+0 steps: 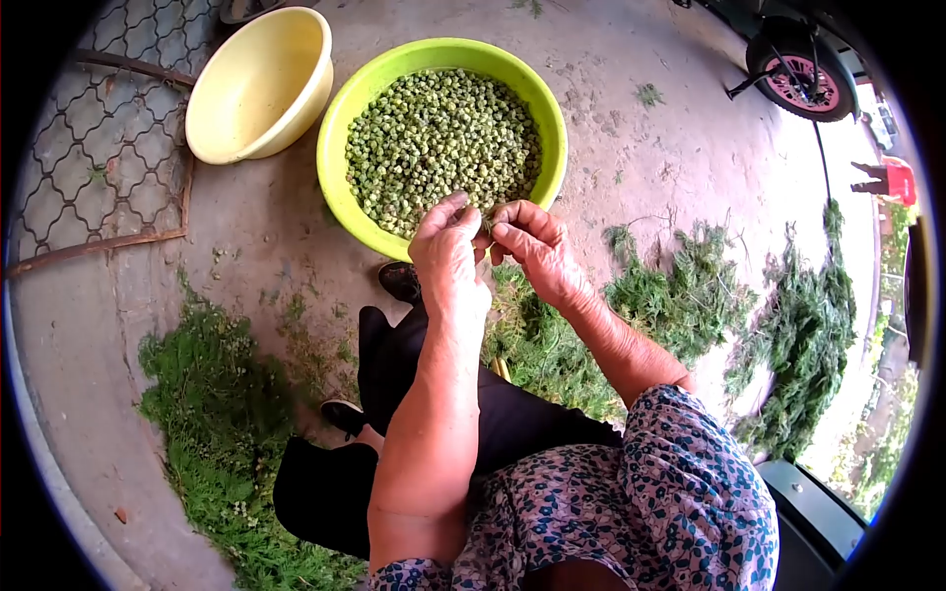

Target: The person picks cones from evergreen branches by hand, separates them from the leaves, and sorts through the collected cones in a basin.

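Note:
My left hand (451, 244) and my right hand (537, 251) meet at the near rim of a lime-green basin (333, 158). Their fingertips are pinched together around a small green sprig (486, 226), mostly hidden by the fingers. Small round green cones or seed pods (443, 138) fill much of the basin. My left thumb and fingers are closed at the sprig's left side. From the right, my right thumb and forefinger pinch it.
A pale yellow basin (251, 89) stands tilted at the upper left, beside metal lattice (89, 148). Cut feathery green branches lie in a left heap (222, 424), a right heap (680, 286) and a farther heap (808, 335). A pink-rimmed wheel (803, 84) stands at the upper right.

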`<state>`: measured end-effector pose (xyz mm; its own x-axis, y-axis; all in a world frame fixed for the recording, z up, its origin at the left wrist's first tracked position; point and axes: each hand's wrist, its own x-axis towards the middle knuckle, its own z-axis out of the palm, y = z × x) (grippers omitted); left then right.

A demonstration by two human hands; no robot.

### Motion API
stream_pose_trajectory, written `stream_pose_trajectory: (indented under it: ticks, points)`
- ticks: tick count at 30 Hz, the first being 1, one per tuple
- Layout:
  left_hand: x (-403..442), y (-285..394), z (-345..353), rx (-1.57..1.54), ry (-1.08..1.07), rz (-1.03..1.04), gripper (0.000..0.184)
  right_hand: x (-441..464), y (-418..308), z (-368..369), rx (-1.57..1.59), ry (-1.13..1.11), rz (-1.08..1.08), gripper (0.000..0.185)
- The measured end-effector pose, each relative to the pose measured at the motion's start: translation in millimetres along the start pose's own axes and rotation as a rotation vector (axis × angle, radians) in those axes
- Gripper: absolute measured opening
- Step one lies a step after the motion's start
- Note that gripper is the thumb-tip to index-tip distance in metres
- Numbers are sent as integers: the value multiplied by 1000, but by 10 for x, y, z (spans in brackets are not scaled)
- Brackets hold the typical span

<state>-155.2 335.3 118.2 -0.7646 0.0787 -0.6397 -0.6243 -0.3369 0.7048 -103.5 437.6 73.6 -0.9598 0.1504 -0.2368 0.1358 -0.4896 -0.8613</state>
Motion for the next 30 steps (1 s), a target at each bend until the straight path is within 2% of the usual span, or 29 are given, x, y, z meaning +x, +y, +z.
stream_pose_trajectory:
  ticks: [1,2,5,8,10,12,14,16,18,20,21,23,27,30]
  points:
    - [8,-46,-5,25,-28,36,22,-44,-53,8,-8,25,-1,13]
    - [-43,-7,49,-20,37,11,16,-83,-97,3,-19,52,-1,13]
    - [24,-53,-11,-16,34,172,20,-213,-109,-51,-83,52,21,16]
    - [31,43,-23,5,196,338,27,-348,66,-251,-211,-4,149,15]
    - [-84,165,71,69,228,382,37,-423,306,-507,-888,-215,94,13]
    - [-152,241,99,55,236,312,41,-472,622,-776,-1195,-272,148,19]
    - [-161,230,68,92,217,293,42,-308,866,-1071,-1233,-117,-103,27]
    - [-140,210,49,64,178,263,42,-3,787,-1123,-1063,122,1,22]
    - [-132,201,78,82,159,288,41,405,820,-1182,-655,419,178,18]
    - [-139,212,116,24,151,282,40,777,883,-1234,-461,597,87,18]
    - [-122,201,149,0,159,286,37,930,879,-1204,-462,597,89,18]
    - [-123,195,192,-22,145,260,35,1234,862,-1171,-375,783,209,18]
    - [-82,188,207,-52,105,236,31,1619,1023,-1193,-733,884,444,21]
    - [-83,198,234,-69,88,219,28,1678,1202,-1224,-989,937,445,24]
